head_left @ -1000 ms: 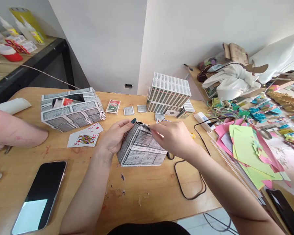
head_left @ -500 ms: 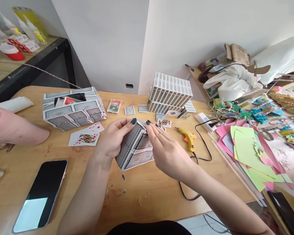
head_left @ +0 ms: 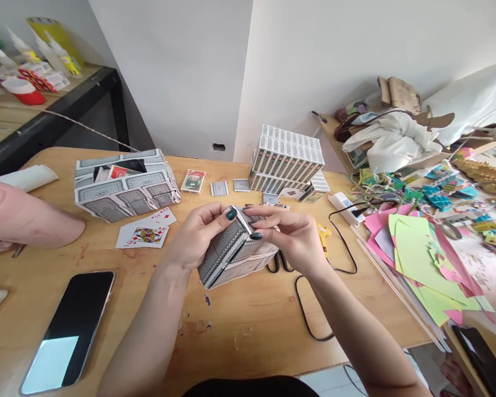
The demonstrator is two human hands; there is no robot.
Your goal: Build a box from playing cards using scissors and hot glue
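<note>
Over the worktop (head_left: pixel 235 350), the left hand (head_left: pixel 193 234) grips the card-covered box (head_left: pixel 233 255) from nine o'clock and the right hand (head_left: pixel 296 238) pinches its upper edge at one o'clock, where pressing too hard could crease or loosen a card.

A craft workshop, or a room used as one, is suggested here. The wooden table (head_left: pixel 231 353) is marked with stains and flecks, and a yellow glue gun (head_left: pixel 324 237) is laid on it near a power strip (head_left: pixel 347 207). Handwork is shown by the card-covered box (head_left: pixel 225 251) and by the stacked card packs (head_left: pixel 287 160). Coloured paper (head_left: pixel 415 240) is piled at the right, beside a heap of bright scraps (head_left: pixel 438 193) whose single pieces can hardly be told apart. Nozzle bottles (head_left: pixel 64 58) are kept on the black-edged side table (head_left: pixel 14 129).
</note>
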